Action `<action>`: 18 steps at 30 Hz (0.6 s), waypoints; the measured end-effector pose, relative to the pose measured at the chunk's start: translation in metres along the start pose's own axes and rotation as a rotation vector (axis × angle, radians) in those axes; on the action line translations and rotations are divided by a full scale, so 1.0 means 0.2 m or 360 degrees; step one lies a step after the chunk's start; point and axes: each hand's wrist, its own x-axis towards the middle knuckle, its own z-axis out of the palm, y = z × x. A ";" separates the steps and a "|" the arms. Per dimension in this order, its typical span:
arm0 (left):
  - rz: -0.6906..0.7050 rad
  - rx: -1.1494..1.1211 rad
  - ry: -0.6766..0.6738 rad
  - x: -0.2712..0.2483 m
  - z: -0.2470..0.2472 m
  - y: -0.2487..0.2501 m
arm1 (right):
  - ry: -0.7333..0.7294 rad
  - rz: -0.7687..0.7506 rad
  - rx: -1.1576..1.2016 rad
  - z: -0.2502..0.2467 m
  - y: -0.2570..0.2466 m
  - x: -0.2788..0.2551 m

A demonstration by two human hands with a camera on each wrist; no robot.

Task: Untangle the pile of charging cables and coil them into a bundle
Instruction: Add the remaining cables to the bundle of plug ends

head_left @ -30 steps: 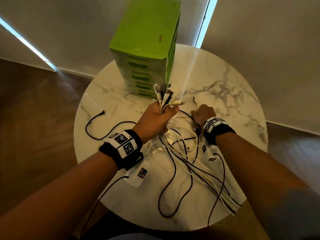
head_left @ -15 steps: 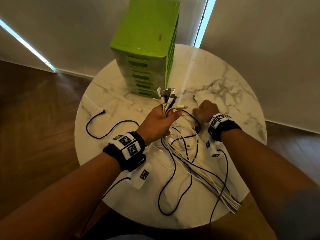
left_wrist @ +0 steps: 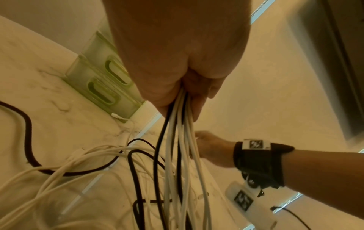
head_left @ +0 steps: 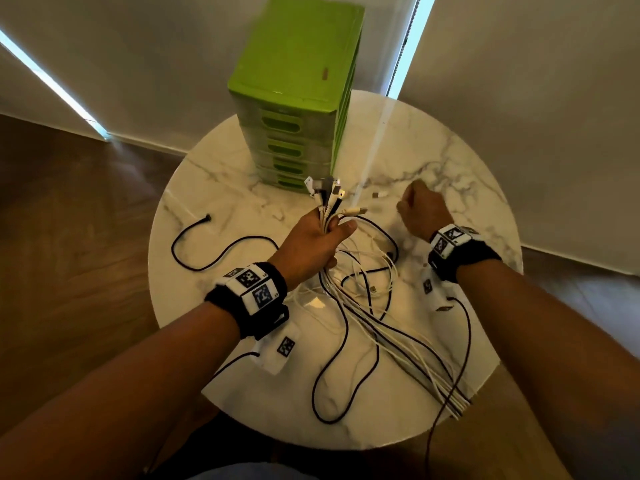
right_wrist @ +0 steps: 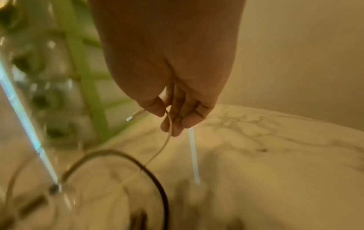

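My left hand (head_left: 320,237) grips a bunch of white and black charging cables (left_wrist: 177,140) near their plug ends (head_left: 327,192), which stick up above the fist. The cables trail down over the round marble table (head_left: 450,168) to its near right edge (head_left: 457,403). My right hand (head_left: 420,211) is raised at the right and pinches the plug end of a thin white cable (right_wrist: 138,114) between thumb and fingers; that cable (right_wrist: 163,144) hangs down to the tangle. A loose black cable (head_left: 221,251) lies on the left of the table.
A green plastic drawer unit (head_left: 298,98) stands at the back of the table, close behind my left hand. White walls close in behind, and wooden floor surrounds the table. Black cable loops (head_left: 332,393) lie near the front edge.
My right hand has risen off the table and moved right and back, lifting the white cable's plug end clear of the tangle. The left hand keeps its hold on the bunch.
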 end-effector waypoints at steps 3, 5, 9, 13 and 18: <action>-0.0036 -0.0186 -0.0021 -0.02 0.00 -0.01 | 0.0412 -0.0200 0.0472 -0.25 -0.11 -0.06; -0.0093 -0.0397 0.0000 -0.02 0.01 -0.01 | 0.0501 -0.0299 0.0792 -0.40 -0.21 -0.13; -0.0180 -0.0739 -0.0001 -0.03 0.02 0.02 | 0.0336 -0.0478 0.1153 -0.47 -0.41 -0.43; -0.0109 -0.0898 -0.0145 -0.10 0.04 0.09 | 0.0328 -0.0615 0.0930 -0.32 -0.51 -0.71; 0.0189 -0.0529 -0.0207 -0.23 0.06 0.15 | 0.0486 -0.0748 0.0608 -0.18 -0.57 -0.83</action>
